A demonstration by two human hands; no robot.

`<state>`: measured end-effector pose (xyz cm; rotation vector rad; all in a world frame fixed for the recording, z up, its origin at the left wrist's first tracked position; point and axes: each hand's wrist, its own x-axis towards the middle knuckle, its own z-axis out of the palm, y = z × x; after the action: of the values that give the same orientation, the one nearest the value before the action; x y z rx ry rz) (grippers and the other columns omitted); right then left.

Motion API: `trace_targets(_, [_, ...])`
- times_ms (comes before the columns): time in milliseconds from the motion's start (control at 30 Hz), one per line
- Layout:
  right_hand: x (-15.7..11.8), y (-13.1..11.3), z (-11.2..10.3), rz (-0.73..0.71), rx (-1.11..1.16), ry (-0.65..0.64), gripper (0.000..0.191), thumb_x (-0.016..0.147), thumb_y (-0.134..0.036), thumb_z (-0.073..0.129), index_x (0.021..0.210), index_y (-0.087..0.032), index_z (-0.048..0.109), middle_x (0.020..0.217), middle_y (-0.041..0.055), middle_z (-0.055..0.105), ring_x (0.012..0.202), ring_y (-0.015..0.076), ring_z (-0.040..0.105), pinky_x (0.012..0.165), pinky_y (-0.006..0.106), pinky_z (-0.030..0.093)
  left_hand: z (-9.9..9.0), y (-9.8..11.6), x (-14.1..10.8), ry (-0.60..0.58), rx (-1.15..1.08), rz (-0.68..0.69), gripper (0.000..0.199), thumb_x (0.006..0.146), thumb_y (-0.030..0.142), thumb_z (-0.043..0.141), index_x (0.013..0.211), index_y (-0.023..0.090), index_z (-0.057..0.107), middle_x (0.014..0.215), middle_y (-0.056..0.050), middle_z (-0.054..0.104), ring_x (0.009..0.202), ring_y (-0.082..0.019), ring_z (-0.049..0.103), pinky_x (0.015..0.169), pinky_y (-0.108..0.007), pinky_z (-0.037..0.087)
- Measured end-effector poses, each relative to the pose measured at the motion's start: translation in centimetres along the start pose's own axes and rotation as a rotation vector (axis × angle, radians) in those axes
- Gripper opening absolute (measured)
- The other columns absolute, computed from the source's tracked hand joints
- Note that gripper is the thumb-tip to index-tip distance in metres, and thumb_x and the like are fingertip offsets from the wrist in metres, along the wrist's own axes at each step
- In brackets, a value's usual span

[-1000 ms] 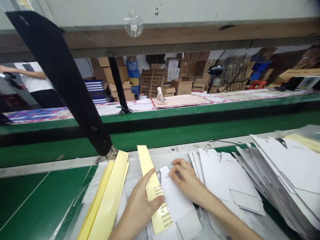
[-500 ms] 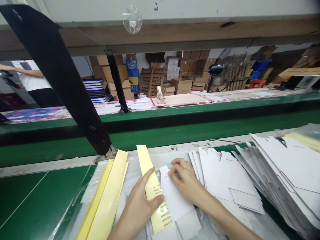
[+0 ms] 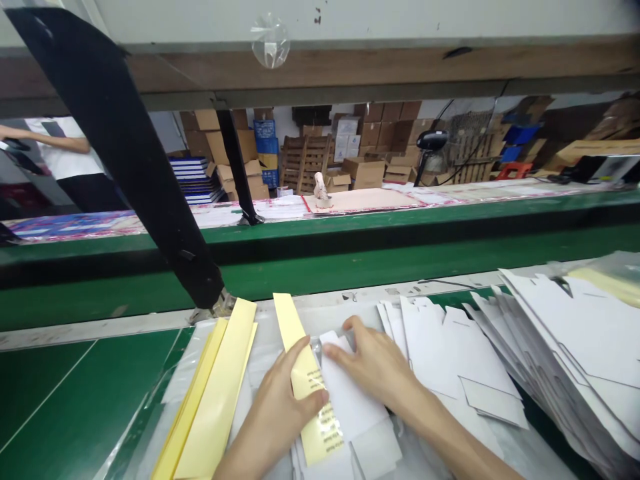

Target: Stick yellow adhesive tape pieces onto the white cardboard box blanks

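At half past six in the view, the left hand grips a yellow strip bearing dark print toward its near end: the thumb lies across the print, the index finger runs along the opposite edge, and the other fingers are hidden. The strip leans, its far end pointing toward eleven o'clock, and its near end overlaps a white folded card piece lying just to its right.

At five o'clock the right hand touches that piece near its far end. Its thumb lies on the card and the index finger is bent, with a gap between them; whether the hidden fingertips pinch the edge, I cannot tell.

More yellow strips lie stacked between seven and eight o'clock, near the left hand, on clear plastic spread over the green table. A fanned pile of white cards sits at four o'clock, just beside the right hand, and a taller pile stands between three and four.

Beyond, a black post slants at ten o'clock, partly covering a person in a white top. A small figurine stands at twelve, a black fan at two.
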<state>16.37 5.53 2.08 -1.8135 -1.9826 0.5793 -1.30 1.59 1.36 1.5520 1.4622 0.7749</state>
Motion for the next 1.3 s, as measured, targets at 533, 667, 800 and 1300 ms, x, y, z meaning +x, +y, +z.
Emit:
trace_targets(533, [0.4, 0.5, -3.1, -0.032, 0.493, -0.057, 0.017, 0.078, -0.037, 0.045, 0.078, -0.02, 0.048, 0.065, -0.0022, 0.052, 0.057, 0.0117, 0.048, 0.05, 0.021, 0.034, -1.7, 2.3, -0.5, -0.124, -0.677, -0.096, 0.063, 0.071, 0.027, 0.062, 0.125, 0.029, 0.029, 0.123, -0.005, 0.047, 0.088, -0.018, 0.057, 0.074, -0.027, 0.046])
trace_targets(667, [1.2, 3.9, -8.6, 0.069, 0.399, 0.255, 0.019, 0.075, -0.038, 0.048, 0.08, -0.021, 0.052, 0.069, 0.0013, 0.057, 0.062, 0.015, 0.051, 0.053, 0.024, 0.037, -1.4, 2.9, -0.6, 0.051, -0.669, -0.035, 0.065, 0.069, 0.031, 0.062, 0.124, 0.031, 0.028, 0.123, -0.005, 0.045, 0.072, -0.014, 0.058, 0.066, -0.027, 0.048])
trace_targets(800, [2.0, 7.6, -10.9, 0.166, 0.01, 0.503, 0.019, 0.076, -0.033, 0.046, 0.086, -0.019, 0.054, 0.085, 0.0092, 0.059, 0.078, 0.0247, 0.054, 0.067, 0.036, 0.04, -0.5, 2.5, -0.5, -0.004, -0.632, 0.022, 0.065, 0.071, 0.034, 0.061, 0.125, 0.025, 0.025, 0.105, -0.007, 0.056, 0.088, -0.021, 0.058, 0.075, -0.032, 0.047])
trace_targets(1300, [-2.3, -3.1, -0.5, -0.176, 0.567, -0.02, 0.014, 0.081, -0.028, 0.044, 0.071, -0.02, 0.05, 0.078, 0.0, 0.055, 0.077, 0.0139, 0.051, 0.068, 0.024, 0.041, 0.4, 2.1, -1.0, -0.002, -0.411, 0.109, 0.057, 0.071, 0.03, 0.061, 0.124, 0.027, 0.039, 0.125, -0.005, 0.044, 0.107, -0.022, 0.05, 0.08, -0.026, 0.047])
